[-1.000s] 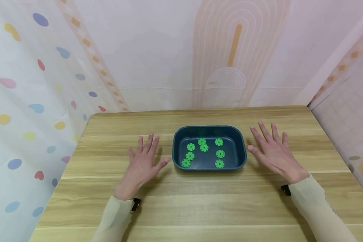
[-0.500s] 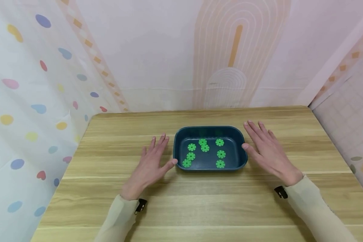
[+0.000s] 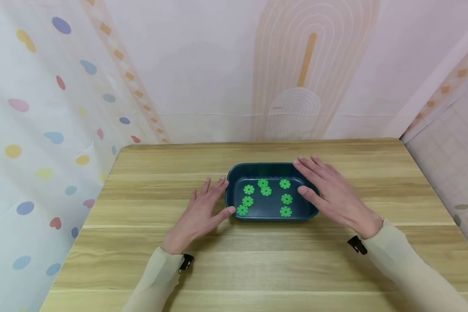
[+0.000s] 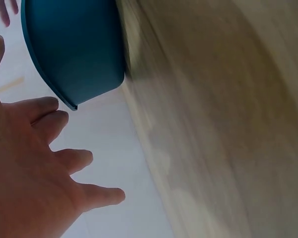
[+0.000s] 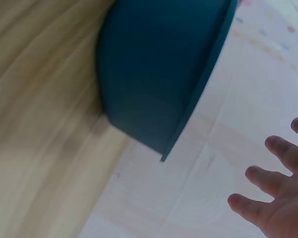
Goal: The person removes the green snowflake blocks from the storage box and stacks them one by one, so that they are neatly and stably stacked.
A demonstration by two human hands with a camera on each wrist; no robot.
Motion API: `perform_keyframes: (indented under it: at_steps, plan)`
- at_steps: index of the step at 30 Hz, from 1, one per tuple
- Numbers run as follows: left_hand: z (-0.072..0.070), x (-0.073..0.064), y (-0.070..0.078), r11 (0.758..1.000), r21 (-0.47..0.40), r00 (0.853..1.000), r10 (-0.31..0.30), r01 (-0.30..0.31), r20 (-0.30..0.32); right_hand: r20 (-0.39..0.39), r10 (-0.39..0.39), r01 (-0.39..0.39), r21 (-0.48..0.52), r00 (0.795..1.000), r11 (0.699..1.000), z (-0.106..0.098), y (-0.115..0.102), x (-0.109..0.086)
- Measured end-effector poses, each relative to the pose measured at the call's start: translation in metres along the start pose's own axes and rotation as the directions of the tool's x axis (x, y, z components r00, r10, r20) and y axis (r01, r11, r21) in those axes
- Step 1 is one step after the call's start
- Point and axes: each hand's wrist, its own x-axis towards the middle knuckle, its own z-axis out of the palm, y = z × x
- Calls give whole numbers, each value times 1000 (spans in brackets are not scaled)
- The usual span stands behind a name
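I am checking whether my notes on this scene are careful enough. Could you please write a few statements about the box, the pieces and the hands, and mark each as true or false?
1. The dark box stands on the table. True.
2. Eight green pieces can be seen in the box. True.
3. The left hand grips a green piece. False: it holds nothing.
4. In the head view, the right hand covers part of the box's right end. True.
5. Both sleeves are black. False: they are pale.
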Motion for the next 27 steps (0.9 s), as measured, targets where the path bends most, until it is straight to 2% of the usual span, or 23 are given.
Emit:
perform_keyframes:
  at_steps: [10,20,27]
  plan:
    - [3,0,1,999,37,1000,4,-4,1,37,-89,87,49,995,995,-2,-18,21]
    - [3,0,3,999,45,1000,-3,4,-5,114,-100,86,119,988,989,-6,-27,49]
    - [2,0,4,999,29,1000,-20,20,2,138,-135,117,130,981,985,-6,-32,69]
